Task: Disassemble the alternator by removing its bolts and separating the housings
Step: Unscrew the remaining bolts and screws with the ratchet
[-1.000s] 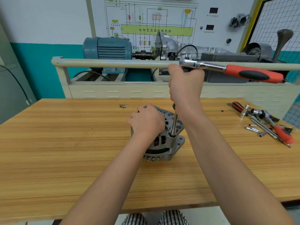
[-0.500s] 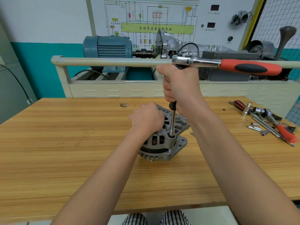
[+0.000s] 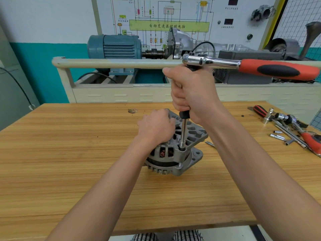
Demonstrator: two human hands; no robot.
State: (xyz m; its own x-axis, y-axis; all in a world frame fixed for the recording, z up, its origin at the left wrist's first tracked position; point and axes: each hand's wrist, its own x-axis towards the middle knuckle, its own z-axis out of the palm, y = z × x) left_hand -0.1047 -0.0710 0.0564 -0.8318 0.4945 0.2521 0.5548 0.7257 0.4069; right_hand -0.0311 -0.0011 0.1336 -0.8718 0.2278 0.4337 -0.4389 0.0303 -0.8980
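Note:
The grey alternator [image 3: 175,155] stands on the wooden table [image 3: 69,162], copper windings showing through its slots. My left hand [image 3: 155,126] grips its top from the left. My right hand [image 3: 191,94] is wrapped around the black grip of a vertical extension bar [image 3: 183,133], whose socket sits on a bolt at the alternator's near edge. On top of the bar sits a ratchet wrench [image 3: 251,66], its red and black handle pointing right, free of either hand.
Loose tools [image 3: 286,129] lie at the table's right: a second ratchet, sockets, extension bars, a red-handled driver. A thin metal piece [image 3: 210,144] lies just right of the alternator. Behind the table stands a training bench with a rail [image 3: 112,63] and a blue motor [image 3: 114,46].
The alternator and the hand holding it have shifted slightly right on the table. The ratchet handle has swung a little, its head moving left; both hands keep their holds.

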